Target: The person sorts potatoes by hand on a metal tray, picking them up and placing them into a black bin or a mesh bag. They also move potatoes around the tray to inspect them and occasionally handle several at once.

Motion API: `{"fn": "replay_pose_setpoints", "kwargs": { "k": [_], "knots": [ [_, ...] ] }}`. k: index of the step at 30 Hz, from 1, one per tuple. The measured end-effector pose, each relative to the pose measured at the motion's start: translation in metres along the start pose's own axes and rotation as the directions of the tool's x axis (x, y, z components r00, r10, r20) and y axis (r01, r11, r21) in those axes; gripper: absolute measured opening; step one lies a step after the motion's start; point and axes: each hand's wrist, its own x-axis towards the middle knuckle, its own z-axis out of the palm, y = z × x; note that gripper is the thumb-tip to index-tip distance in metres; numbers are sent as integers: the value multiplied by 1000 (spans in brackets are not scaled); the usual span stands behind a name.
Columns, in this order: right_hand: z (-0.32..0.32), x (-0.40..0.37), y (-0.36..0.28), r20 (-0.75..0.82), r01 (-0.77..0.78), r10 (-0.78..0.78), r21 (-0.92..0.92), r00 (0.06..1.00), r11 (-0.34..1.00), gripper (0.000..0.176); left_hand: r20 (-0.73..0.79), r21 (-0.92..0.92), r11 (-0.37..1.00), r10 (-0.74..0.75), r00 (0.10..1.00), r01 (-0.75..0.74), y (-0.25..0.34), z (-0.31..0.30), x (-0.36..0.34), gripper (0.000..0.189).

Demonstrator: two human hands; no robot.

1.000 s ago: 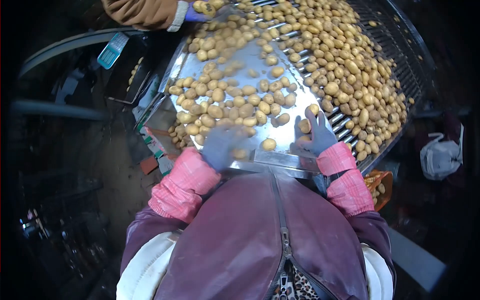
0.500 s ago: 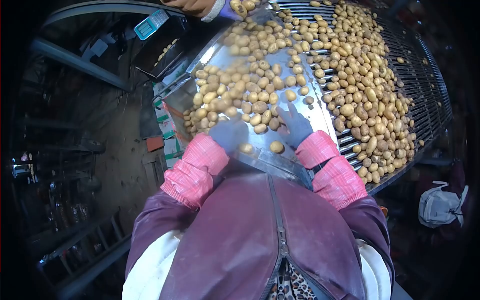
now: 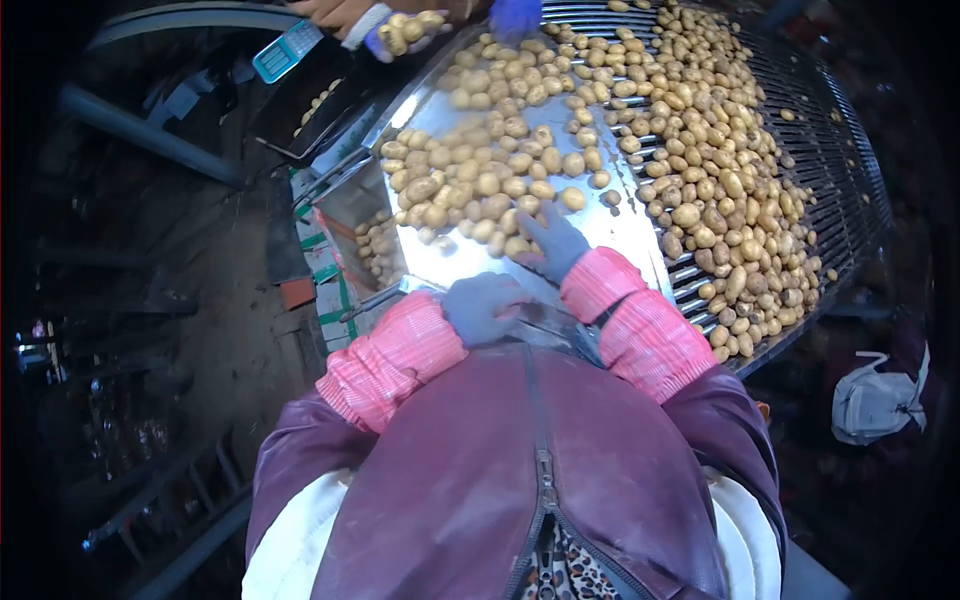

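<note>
Many potatoes [image 3: 470, 180] lie on a shiny metal tray [image 3: 440, 262] in front of me. My left hand [image 3: 485, 308], in a grey-blue glove, is low at the tray's near edge with its fingers curled; whatever may be inside them is hidden. My right hand [image 3: 556, 245], gloved alike, reaches over the tray with fingers apart, at the near right edge of the potato pile. One potato [image 3: 516, 247] lies right beside its fingertips.
A slatted conveyor [image 3: 690, 285] carrying many potatoes runs along the right. Left of the tray, a chute [image 3: 345, 240] holds more potatoes. Across the tray, another person's gloved hand [image 3: 400, 35] holds several potatoes. A turquoise scale display [image 3: 287, 52] stands at the upper left.
My left hand has drawn back toward my body, and the right has shifted left. Two potatoes near the tray's front edge are no longer there. The other person's potato-filled hand has moved left.
</note>
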Motion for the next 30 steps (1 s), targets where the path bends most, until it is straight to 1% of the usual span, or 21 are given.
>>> {"fn": "replay_pose_setpoints", "kwargs": {
  "k": [1,2,3,4,5,6,7,8,10,11,13,14,15,17,19,20,23,25,26,28,30],
  "knots": [
    [6,11,1,-22,15,-14,47,1000,999,73,78,8,999,47,996,-47,2,2,10,32],
    [22,16,8,-144,71,-59,79,988,994,71,78,65,996,49,996,-54,-1,10,16,31],
    [42,27,22,-79,29,-22,87,997,996,71,80,118,991,61,995,-70,-10,22,20,31],
    [31,21,3,-78,-24,38,170,996,985,71,80,174,981,76,994,-89,-20,32,24,31],
    [26,24,0,-59,-8,22,226,998,974,71,54,184,983,20,998,-30,-30,39,27,30],
    [24,13,-1,-248,92,-82,29,965,995,73,28,193,981,-45,999,39,-42,45,24,30],
    [15,7,8,-263,36,-38,-13,964,999,73,-1,201,973,-118,993,116,-32,33,31,29],
    [6,2,18,-275,-17,2,-53,961,998,74,70,286,941,-209,975,181,-26,15,35,28],
    [-42,-23,32,-237,-329,285,-171,929,929,71,-169,171,985,3,986,26,-61,29,32,28],
    [-61,-36,56,-258,-424,407,-12,876,905,69,-195,132,991,23,980,3,-58,29,34,28],
    [-91,-62,89,-425,-548,443,-165,790,820,63,-254,60,997,51,966,-37,-50,20,38,28],
    [-100,-74,99,-552,-591,313,-445,773,673,59,-186,-143,989,-71,980,45,-46,17,42,28],
    [-100,-84,120,-593,-559,211,-496,777,664,55,-90,-335,931,-183,979,143,-38,16,45,28],
    [-86,-92,166,-641,-497,-6,-600,767,627,47,129,-618,717,-313,941,324,-21,7,55,29],
    [-79,-89,160,-556,-527,192,-540,809,656,44,345,-767,440,-331,878,468,-6,-6,72,31],
    [-74,-88,155,-502,-547,287,-509,816,665,43,341,-800,394,-322,883,453,-3,-4,77,33],
    [-102,-92,73,-283,-453,355,-529,891,718,43,361,-862,266,-275,891,431,3,5,88,38],
    [-82,-93,80,-331,-487,389,-304,860,819,39,401,-870,213,-216,890,444,3,14,99,40],
    [-72,-95,86,-354,-492,409,-186,841,851,37,433,-853,186,-269,860,487,7,16,105,40],
    [-60,-91,57,-496,-449,339,-118,800,886,40,501,-806,129,-373,781,578,17,18,113,39],
    [-71,-85,15,-231,-435,502,285,834,854,45,589,-788,-42,-344,731,615,14,25,121,38]
  ]
}}
